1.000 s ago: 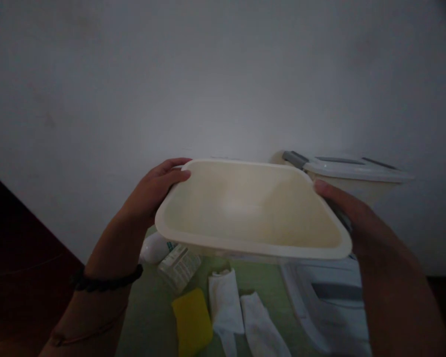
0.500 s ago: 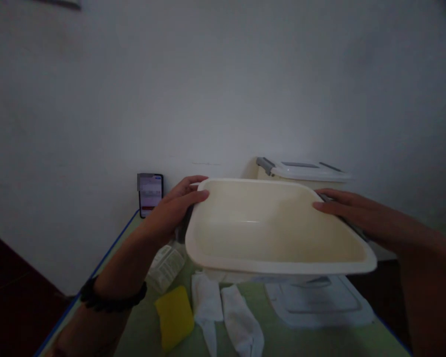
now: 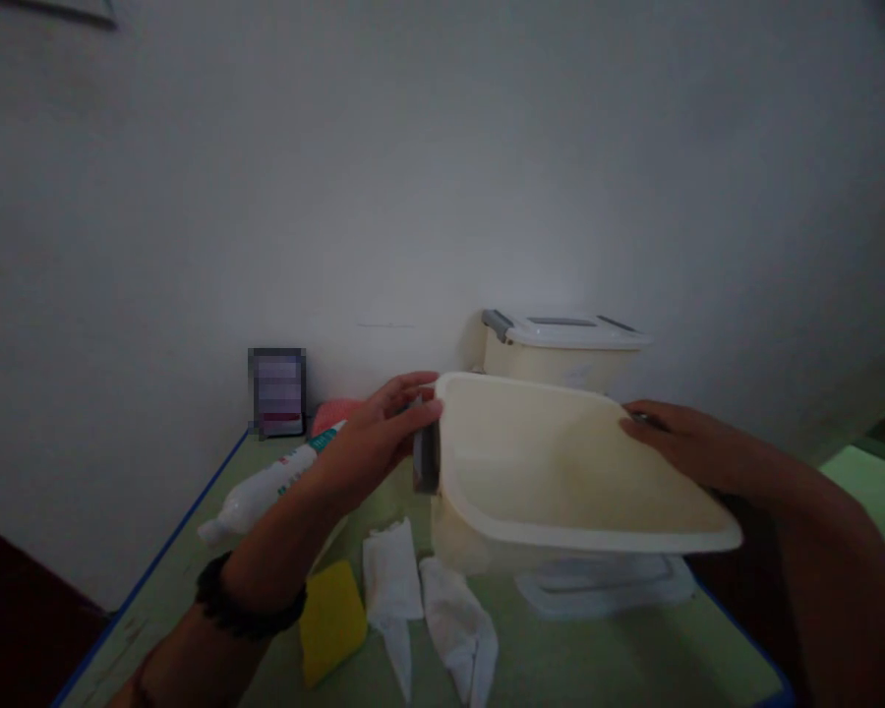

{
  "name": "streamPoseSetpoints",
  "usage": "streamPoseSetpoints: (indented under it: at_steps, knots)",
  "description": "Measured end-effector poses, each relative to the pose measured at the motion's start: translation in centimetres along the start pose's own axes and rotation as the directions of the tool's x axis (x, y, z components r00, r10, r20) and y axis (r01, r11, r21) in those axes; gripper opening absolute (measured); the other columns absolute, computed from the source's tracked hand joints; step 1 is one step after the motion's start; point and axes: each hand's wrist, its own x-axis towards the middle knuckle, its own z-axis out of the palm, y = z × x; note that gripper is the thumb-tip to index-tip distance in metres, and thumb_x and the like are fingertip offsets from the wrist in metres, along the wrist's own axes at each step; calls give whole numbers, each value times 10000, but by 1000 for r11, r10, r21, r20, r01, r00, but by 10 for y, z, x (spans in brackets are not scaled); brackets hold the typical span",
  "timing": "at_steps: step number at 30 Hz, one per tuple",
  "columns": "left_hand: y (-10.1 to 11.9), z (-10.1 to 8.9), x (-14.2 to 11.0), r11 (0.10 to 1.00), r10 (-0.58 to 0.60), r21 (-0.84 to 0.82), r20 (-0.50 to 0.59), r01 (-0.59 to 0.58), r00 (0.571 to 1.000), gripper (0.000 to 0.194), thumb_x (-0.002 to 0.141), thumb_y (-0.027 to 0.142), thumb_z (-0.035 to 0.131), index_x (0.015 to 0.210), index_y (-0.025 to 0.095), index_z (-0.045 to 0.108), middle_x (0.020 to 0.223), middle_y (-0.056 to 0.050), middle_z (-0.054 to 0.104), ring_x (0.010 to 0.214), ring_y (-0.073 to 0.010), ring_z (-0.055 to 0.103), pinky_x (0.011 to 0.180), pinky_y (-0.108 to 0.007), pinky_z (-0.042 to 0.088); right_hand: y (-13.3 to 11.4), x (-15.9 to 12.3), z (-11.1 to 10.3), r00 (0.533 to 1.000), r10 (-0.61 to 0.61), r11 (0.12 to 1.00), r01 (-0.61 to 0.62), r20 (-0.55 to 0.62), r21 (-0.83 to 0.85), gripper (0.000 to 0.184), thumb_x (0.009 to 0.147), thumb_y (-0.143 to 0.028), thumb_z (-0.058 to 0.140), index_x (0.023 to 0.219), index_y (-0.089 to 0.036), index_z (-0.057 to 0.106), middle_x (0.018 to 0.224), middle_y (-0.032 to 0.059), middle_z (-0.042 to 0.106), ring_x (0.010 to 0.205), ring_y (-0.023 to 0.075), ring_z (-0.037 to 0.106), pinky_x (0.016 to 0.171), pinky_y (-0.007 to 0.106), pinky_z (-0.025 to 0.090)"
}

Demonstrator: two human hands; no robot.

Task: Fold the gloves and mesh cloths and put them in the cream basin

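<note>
I grip the rim of a cream box (image 3: 546, 462) at both ends, my left hand (image 3: 383, 428) on one end and my right hand (image 3: 682, 442) on the other, and hold it tilted over the green table (image 3: 560, 664), its open top towards me. A white lid (image 3: 612, 595) lies partly hidden below it. A yellow sponge (image 3: 331, 624) and two white cloths (image 3: 392, 575) lie near, with a white bottle (image 3: 255, 501) beyond my left forearm. A lidded box (image 3: 560, 364) stands behind, by the wall (image 3: 442, 177).
</note>
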Motion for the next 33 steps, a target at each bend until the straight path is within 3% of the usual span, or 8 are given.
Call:
streamPoseSetpoints:
  at_steps: [3,6,11,16,20,25,29,33]
  knots:
    - [6,-8,2,998,38,-54,-95,-44,995,358,709,211,708,1051,190,605,1060,-49,632,832,-139,625,655,-218,500,-12,4,2,995,76,995,-80,65,57,347,787,-429,414,883,-176,631,979,131,709,869,288,670,781,398,526]
    - [6,-15,4,998,37,-38,-62,-39,997,361,695,201,717,1037,164,609,1063,-63,632,819,-135,625,639,-212,492,-19,6,3,991,125,984,-131,56,117,313,778,-441,442,855,-190,611,919,116,709,836,281,665,737,380,528]
    - [10,-20,5,985,163,-33,-99,-167,982,403,672,228,733,1055,187,614,1212,-70,585,906,-155,620,713,-233,500,-30,4,13,974,205,855,-224,93,467,278,785,-454,539,895,-212,620,912,73,721,802,234,677,620,301,540]
    - [30,-27,-1,945,328,93,-271,-315,905,474,670,221,704,1128,207,582,1245,-71,574,941,-190,620,671,-221,513,-64,10,36,978,111,594,-206,175,777,282,774,-430,614,941,-203,632,941,62,725,691,170,680,517,235,517]
    - [38,-45,0,937,347,118,-441,-330,828,428,708,146,629,1131,175,578,1131,-89,639,853,-178,643,615,-218,531,-93,23,51,989,93,461,-144,114,875,230,769,-365,628,922,-193,635,914,49,731,665,151,674,544,222,521]
    - [38,-63,6,951,290,59,-511,-304,809,420,699,79,604,1113,142,577,1041,-90,665,766,-146,644,586,-199,541,-105,43,66,994,41,360,-110,102,926,274,800,-429,565,930,-207,661,943,39,730,819,197,686,619,261,538]
    - [38,-67,12,910,378,91,-584,-405,718,382,699,66,598,1059,197,587,1142,-55,635,958,-190,633,670,-225,565,-105,52,74,999,-32,273,10,-1,962,317,817,-453,538,1058,-270,632,1051,4,702,982,198,646,722,283,546]
    - [36,-69,19,898,401,107,-596,-426,696,319,689,71,606,982,198,592,1135,-47,632,997,-195,621,702,-230,559,-102,53,79,996,-74,361,70,-47,930,513,763,-389,637,1247,-308,488,1181,3,651,1059,199,614,825,314,532]
